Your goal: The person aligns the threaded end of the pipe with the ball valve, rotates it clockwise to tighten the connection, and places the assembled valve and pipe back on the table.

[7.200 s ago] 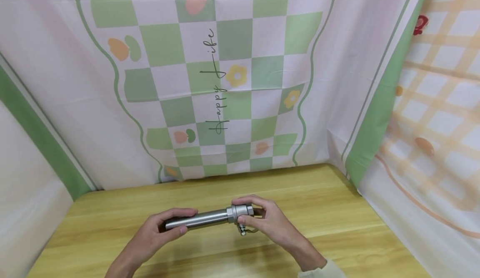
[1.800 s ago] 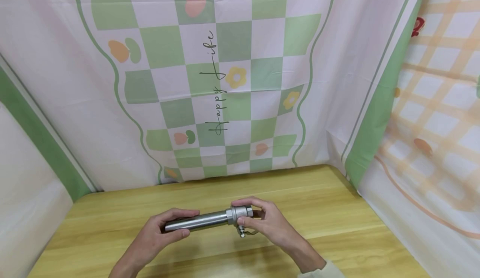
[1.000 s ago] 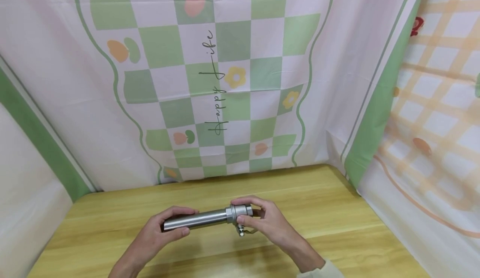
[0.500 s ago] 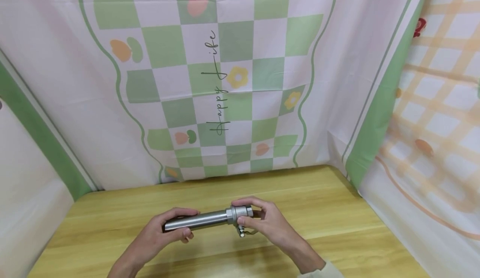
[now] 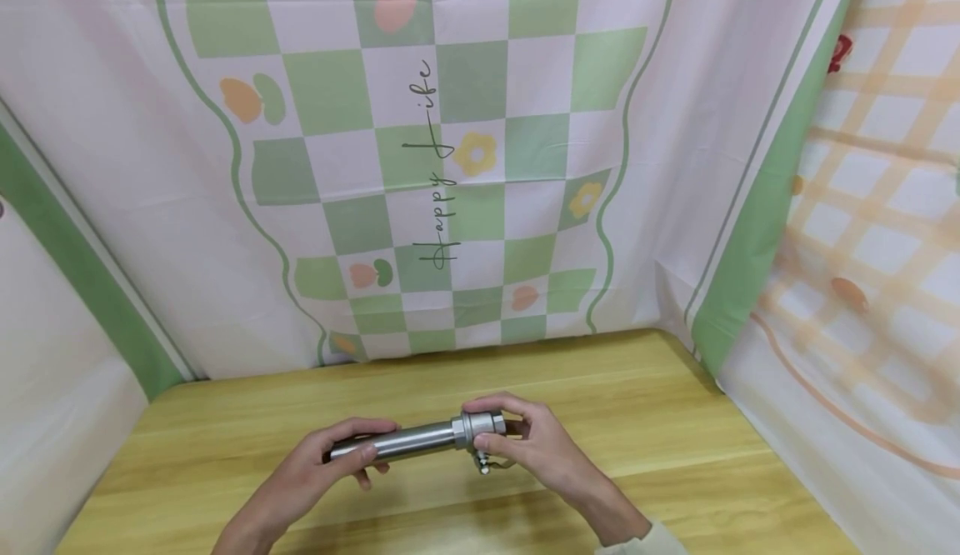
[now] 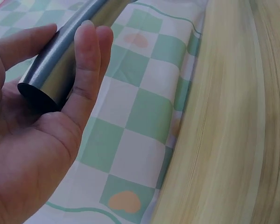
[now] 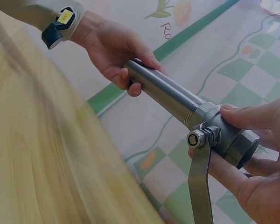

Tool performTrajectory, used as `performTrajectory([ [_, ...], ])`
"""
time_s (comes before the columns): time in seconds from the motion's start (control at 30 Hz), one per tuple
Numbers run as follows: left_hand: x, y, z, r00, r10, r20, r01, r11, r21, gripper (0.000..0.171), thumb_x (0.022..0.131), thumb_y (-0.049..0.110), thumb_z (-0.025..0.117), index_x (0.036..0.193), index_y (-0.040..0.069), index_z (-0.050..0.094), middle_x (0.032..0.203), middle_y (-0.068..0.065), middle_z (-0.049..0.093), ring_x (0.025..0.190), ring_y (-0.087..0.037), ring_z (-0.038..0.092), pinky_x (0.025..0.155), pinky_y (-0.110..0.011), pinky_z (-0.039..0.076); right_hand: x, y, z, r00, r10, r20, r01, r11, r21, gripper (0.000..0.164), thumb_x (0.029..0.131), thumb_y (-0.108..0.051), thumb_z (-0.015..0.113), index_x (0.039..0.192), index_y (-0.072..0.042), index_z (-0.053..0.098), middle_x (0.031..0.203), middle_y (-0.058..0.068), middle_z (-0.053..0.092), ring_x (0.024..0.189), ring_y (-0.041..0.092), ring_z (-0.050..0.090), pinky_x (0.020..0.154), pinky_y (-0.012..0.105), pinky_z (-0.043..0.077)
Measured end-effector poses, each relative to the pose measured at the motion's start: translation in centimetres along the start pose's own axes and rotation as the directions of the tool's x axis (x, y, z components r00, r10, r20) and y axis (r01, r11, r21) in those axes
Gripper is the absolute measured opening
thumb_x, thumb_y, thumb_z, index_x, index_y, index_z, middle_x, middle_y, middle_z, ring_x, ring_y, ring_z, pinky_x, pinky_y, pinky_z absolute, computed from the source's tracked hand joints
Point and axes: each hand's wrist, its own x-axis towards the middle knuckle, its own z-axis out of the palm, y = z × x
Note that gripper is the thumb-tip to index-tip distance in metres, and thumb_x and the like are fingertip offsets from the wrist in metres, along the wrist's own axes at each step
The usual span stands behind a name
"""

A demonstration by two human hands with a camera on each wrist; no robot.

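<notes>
Left hand (image 5: 309,465): shifted since the earlier frame, thumb now higher on the pipe (image 5: 420,438), fingertips showing beneath; right hand (image 5: 558,451) and valve (image 5: 482,423) much as before. Pipe: plain metal tube, nearly level above the counter (image 5: 637,413), free end held between left thumb and fingers. Valve: metal, at the pipe's other end, threads (image 7: 191,116) visible at the joint; gripped by right thumb and fingers. Lever (image 7: 200,182): flat metal strip on the valve's side. Handling, by judgement: rigid, fairly heavy toward the valve, not fragile; smooth pipe likely slippery, so best gripped round the valve, free end steadied.
</notes>
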Motion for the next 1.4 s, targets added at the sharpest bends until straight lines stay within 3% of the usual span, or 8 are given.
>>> performTrajectory([
  [0.33,-0.08,0.11,0.25,0.999,0.031,-0.014,-0.03,0.999,0.023,0.039,0.114,0.019,0.061,0.152,0.009,0.062,0.133,-0.026,0.069,0.11,-0.022,0.072,0.09,-0.037,0.065,-0.04,-0.04,-0.05,1.0,-0.001,0.001,0.001,1.0,0.012,0.041,0.106,-0.017,0.074,0.143,-0.001,0.067,0.142,0.028,0.061,0.108,0.03,0.071,0.08,0.033,0.065],
  [0.53,-0.06,0.06,0.41,0.995,0.095,-0.007,-0.095,0.995,0.035,0.039,0.113,0.015,0.061,0.151,0.006,0.062,0.139,-0.029,0.066,0.108,-0.017,0.071,0.089,-0.035,0.065,-0.11,-0.17,-0.08,1.0,0.009,-0.002,-0.009,1.0,0.011,0.04,0.106,-0.018,0.074,0.143,-0.003,0.068,0.143,0.028,0.061,0.108,0.03,0.071,0.08,0.033,0.065],
  [0.9,-0.02,-0.17,0.5,0.989,0.148,-0.004,-0.148,0.989,0.028,0.039,0.112,0.009,0.061,0.15,0.001,0.062,0.149,-0.027,0.063,0.107,-0.015,0.071,0.09,-0.031,0.063,-0.14,-0.21,-0.06,1.0,0.019,-0.012,-0.019,1.0,-0.006,0.042,0.106,-0.018,0.074,0.144,-0.001,0.067,0.142,0.027,0.062,0.106,0.028,0.071,0.078,0.032,0.064],
  [1.17,-0.13,-0.2,0.56,0.989,0.147,-0.009,-0.146,0.989,0.032,0.039,0.11,0.008,0.065,0.148,0.004,0.064,0.152,-0.028,0.06,0.113,-0.017,0.07,0.092,-0.029,0.063,-0.2,-0.19,-0.07,1.0,0.019,-0.008,-0.019,1.0,0.009,0.043,0.106,-0.018,0.074,0.144,-0.001,0.066,0.142,0.027,0.062,0.107,0.028,0.071,0.079,0.032,0.065],
  [1.4,-0.2,-0.3,0.64,0.992,0.122,-0.033,-0.12,0.991,0.053,0.039,0.107,0.008,0.069,0.146,0.007,0.066,0.153,-0.02,0.062,0.12,-0.016,0.069,0.094,-0.029,0.063,-0.25,-0.17,-0.06,1.0,0.015,-0.004,-0.014,1.0,0.013,0.042,0.106,-0.018,0.074,0.144,-0.001,0.066,0.142,0.026,0.062,0.107,0.029,0.071,0.08,0.032,0.065],
])
